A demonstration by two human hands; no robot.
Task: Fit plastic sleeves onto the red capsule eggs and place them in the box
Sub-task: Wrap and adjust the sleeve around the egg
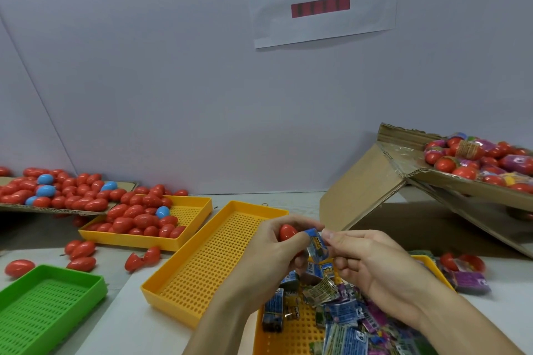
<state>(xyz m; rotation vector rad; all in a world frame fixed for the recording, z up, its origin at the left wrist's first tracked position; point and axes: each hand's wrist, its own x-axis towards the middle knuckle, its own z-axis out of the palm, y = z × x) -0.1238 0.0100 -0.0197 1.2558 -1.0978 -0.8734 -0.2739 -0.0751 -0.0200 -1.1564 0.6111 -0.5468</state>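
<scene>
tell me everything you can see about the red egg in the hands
The red egg is a smooth, glossy plastic capsule, held above the empty yellow tray. The left hand grips it with curled fingers, so only its rounded upper end shows. A blue printed sleeve sits against its right side, pinched by the right hand. Its seam and lower half are hidden.
</scene>
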